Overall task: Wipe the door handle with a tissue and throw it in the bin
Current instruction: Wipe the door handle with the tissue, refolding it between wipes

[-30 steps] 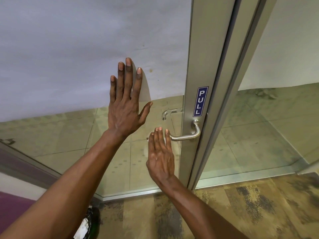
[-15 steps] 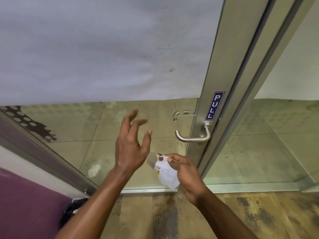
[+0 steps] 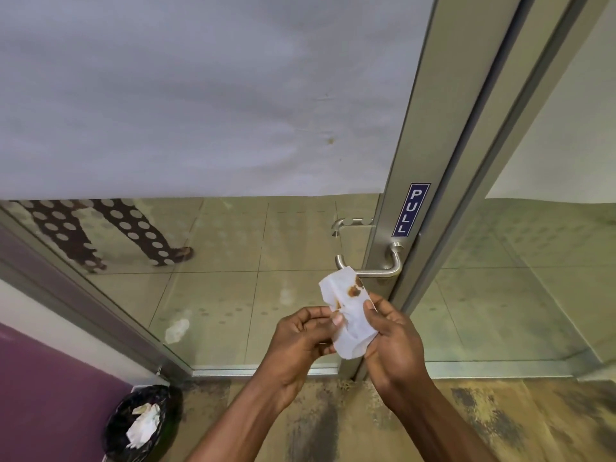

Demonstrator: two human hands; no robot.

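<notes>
A white tissue [image 3: 350, 311] with brown stains is held between both hands just below the door handle. My left hand [image 3: 300, 341] pinches its left edge, and my right hand [image 3: 395, 338] grips its right side. The silver lever door handle [image 3: 376, 270] juts from the metal door frame under a blue PULL sticker [image 3: 410, 210]; the tissue's top corner overlaps the lever's free end. A bin [image 3: 140, 423] lined with a black bag stands on the floor at the lower left, with crumpled tissues inside.
The glass door [image 3: 233, 261] has a frosted upper part. Behind the glass, a person's legs in dotted trousers [image 3: 100, 235] stand on the tiled floor. A purple wall [image 3: 43, 395] is at the left. Worn carpet [image 3: 500, 418] lies underfoot.
Both hands have come off the glass and dropped below the handle. The stained tissue, first held by my right hand alone, is now gripped by both. The view has tilted down, showing the bin.
</notes>
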